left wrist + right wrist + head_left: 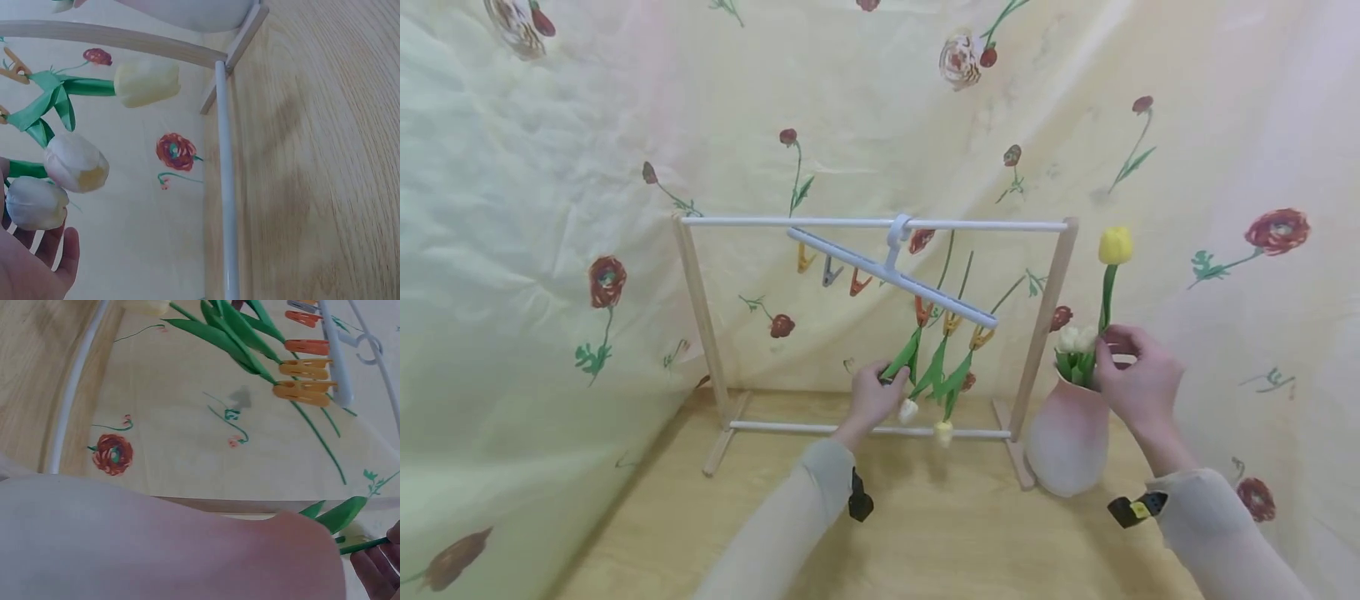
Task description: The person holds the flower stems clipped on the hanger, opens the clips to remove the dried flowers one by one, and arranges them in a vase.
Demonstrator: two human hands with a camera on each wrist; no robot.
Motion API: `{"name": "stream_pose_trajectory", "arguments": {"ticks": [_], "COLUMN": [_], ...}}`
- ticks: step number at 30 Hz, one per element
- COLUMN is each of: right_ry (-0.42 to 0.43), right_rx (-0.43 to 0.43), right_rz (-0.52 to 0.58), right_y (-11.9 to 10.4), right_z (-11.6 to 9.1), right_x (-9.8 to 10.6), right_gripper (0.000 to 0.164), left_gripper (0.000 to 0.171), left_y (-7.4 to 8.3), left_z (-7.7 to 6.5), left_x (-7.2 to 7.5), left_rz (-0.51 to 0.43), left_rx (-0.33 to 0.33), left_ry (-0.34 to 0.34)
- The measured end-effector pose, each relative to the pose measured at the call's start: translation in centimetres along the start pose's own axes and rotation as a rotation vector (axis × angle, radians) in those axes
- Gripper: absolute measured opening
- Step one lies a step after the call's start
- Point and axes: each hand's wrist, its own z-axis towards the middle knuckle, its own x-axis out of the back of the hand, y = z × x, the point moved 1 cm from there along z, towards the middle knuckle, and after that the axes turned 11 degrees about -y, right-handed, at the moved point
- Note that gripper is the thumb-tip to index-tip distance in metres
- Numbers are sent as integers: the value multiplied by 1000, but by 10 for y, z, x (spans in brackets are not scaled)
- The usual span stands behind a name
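The left hand (874, 400) holds a white tulip (36, 205), the right (1141, 379) a yellow tulip (1116, 247).

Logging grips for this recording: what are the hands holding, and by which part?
Right hand: the yellow tulip, pinched by its green stem. Left hand: its fingers are beside a white tulip; whether it grips anything cannot be told.
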Motion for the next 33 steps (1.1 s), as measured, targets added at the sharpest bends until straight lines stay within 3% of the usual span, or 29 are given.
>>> {"name": "stream_pose_trajectory", "arguments": {"ticks": [7, 13, 24, 30, 33], "right_ry": [-25, -46, -63, 31, 78], "right_rx": [42, 46, 71, 32, 69], "right_rz": [-35, -81, -112, -120, -102], "right_y": [13, 21, 19, 11, 5], "right_z": [-13, -19, -20, -23, -23], "right_x": [-3, -4, -10, -11, -9], "right_gripper": [18, 22, 26, 68, 82], "left_gripper": [23, 18, 15, 14, 14], "left_y": [2, 4, 6, 7, 7], "left_z": [-4, -6, -7, -8, -9], "left_x": [-5, -5, 3, 7, 8], "left_rz": [42, 66, 40, 66, 71], "left_rx": [-42, -78, -72, -78, -90], "left_ry": [48, 48, 57, 56, 45]}}
